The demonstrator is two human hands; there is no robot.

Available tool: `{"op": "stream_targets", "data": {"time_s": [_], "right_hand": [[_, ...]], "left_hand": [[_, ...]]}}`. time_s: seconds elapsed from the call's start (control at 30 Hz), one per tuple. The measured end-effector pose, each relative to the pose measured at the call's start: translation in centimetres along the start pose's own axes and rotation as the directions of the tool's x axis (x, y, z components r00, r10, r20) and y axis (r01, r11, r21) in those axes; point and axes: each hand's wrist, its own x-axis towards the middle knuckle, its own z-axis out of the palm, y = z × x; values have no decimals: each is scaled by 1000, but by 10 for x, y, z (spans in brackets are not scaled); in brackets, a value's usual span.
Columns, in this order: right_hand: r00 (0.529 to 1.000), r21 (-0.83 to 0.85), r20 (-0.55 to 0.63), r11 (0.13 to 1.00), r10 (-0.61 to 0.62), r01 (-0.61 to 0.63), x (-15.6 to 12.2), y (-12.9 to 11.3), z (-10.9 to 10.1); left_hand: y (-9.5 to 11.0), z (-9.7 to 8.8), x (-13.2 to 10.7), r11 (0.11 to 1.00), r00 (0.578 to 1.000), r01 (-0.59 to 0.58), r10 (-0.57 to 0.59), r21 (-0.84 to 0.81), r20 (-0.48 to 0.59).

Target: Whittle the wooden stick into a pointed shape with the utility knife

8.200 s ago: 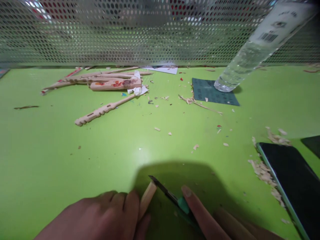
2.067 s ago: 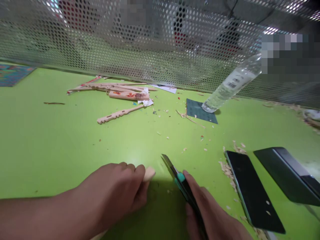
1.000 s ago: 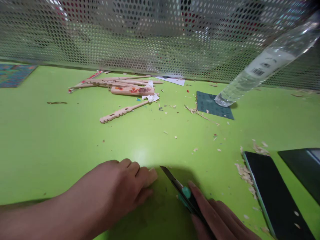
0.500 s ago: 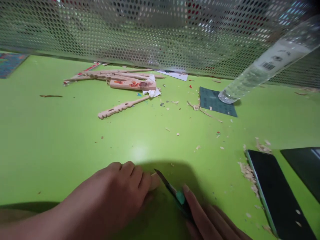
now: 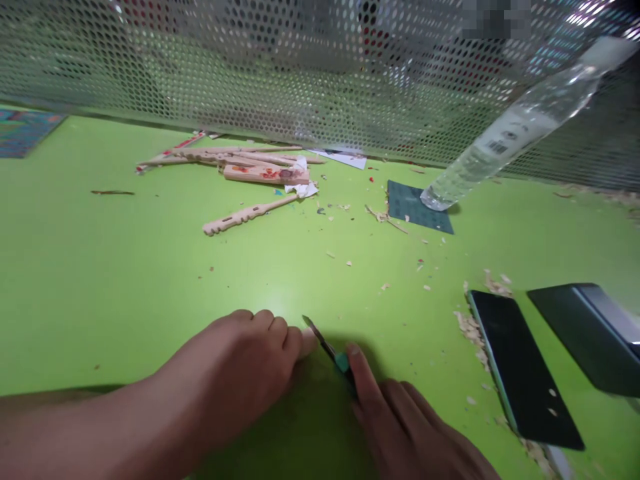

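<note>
My left hand (image 5: 250, 367) is closed around a pale wooden piece (image 5: 309, 340); only its end sticks out past the fingers, and the rest is hidden. In my right hand (image 5: 400, 420) is a utility knife (image 5: 341, 363) with a green slider and a dark, narrow blade. The blade points up and to the left, its tip close to the end of the wooden piece. Whether the edge touches the wood I cannot tell. Both hands are low over the green table (image 5: 165, 287).
Carved wooden sticks (image 5: 245, 217) and a painted wood block (image 5: 265, 175) lie near the perforated metal screen (image 5: 210, 73). A water bottle (image 5: 495, 140) stands on dark sandpaper (image 5: 410, 207). On the right are a phone (image 5: 525, 367), a dark case (image 5: 590, 333) and wood shavings (image 5: 473, 333).
My right hand and the knife have shifted slightly up and left. The view has moved a little, so the bottle and phone sit further left. Both hands keep their hold.
</note>
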Motion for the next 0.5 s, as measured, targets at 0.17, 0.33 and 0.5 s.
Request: {"op": "stream_targets", "data": {"time_s": [0.17,0.33,0.5], "right_hand": [[1000,-19,-3,1000,19,-19,2,-3,1],[999,-58,-36,998,-17,15,12,-7,-7],[997,-54,-67,998,40,-44,11,-14,3]], "left_hand": [[-5,-11,-2,920,985,171,-172,-351,29],[-5,-20,-2,895,979,198,-203,-400,32],[5,-11,-4,925,975,207,-222,-319,-10]]}}
